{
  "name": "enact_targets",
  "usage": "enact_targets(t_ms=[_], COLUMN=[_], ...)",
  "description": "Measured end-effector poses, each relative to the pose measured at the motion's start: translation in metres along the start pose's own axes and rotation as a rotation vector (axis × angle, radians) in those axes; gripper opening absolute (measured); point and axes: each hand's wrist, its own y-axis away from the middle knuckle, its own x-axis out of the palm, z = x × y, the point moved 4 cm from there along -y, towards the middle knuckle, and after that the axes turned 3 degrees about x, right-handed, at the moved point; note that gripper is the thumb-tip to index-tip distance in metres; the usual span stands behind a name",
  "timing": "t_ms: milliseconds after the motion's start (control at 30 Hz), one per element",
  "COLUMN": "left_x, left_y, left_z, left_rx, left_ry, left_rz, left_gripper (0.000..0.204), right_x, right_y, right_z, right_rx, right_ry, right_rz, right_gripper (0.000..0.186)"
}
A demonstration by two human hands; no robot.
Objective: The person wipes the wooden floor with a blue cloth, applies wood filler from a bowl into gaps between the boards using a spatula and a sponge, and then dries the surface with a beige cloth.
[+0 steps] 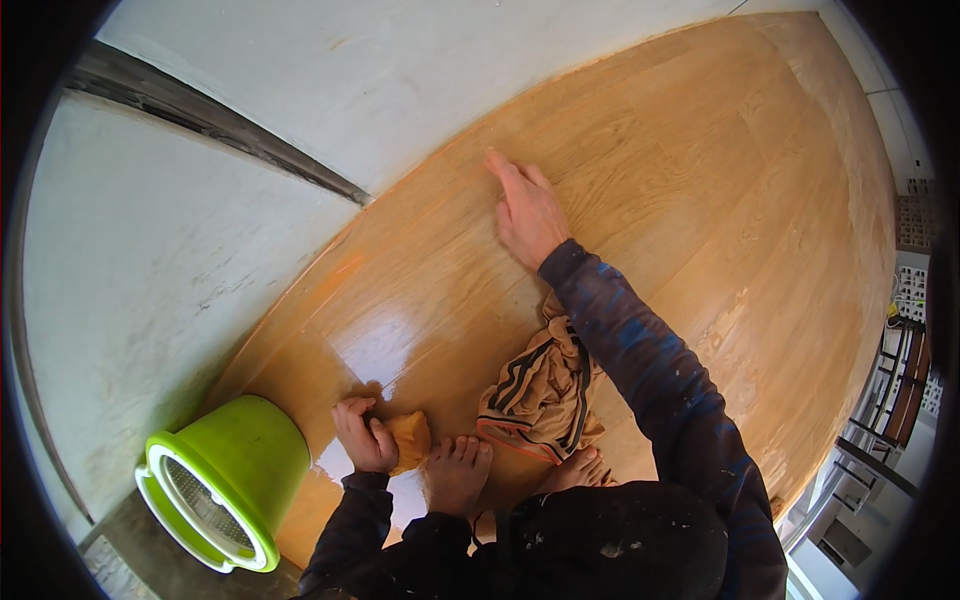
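Observation:
My right hand (530, 215) reaches far forward over the wood-look floor (640, 190). Its index finger stretches toward the foot of the pale wall, and nothing shows in the hand. Down by my bare feet, my left hand (363, 436) is low over a wet patch, fingers curled beside an orange sponge (409, 441). The thumb lies against the sponge's edge, and part of the grip is hidden. Between my feet and right arm lies a crumpled tan cloth (540, 390) with dark stripes and an orange edge.
A lime-green mop bucket (245, 450) with a spin basket stands at the left, close to the smudged white wall (170, 240). A dark vertical strip (210, 115) divides the wall. Shiny wet patches (375, 345) lie on the floor. Dark metal railings (880, 410) show at far right.

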Motion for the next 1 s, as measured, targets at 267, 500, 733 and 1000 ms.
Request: enact_targets(t_ms=[267, 500, 733, 1000], left_x=[-0.002, 0.001, 0.002, 0.002], left_y=[-0.002, -0.003, -0.002, -0.009], left_z=[-0.002, -0.003, -0.005, -0.007], left_rx=[0.013, 0.005, -0.01, 0.003], left_ry=[0.016, 0.031, 0.026, 0.04], left_rz=[-0.015, -0.019, -0.007, -0.007], left_gripper=[0.029, 0.028, 0.028, 0.03], right_x=[0.003, 0.017, -0.002, 0.014], right_y=[-0.005, 0.011, 0.001, 0.014], right_z=[-0.012, 0.023, -0.014, 0.026], right_rx=[0.129, 0.04, 0.033, -0.017], right_ry=[-0.088, 0.106, 0.374, 0.136], right_rz=[-0.135, -0.047, -0.079, 0.012], right_gripper=[0.072, 0.071, 0.073, 0.076])
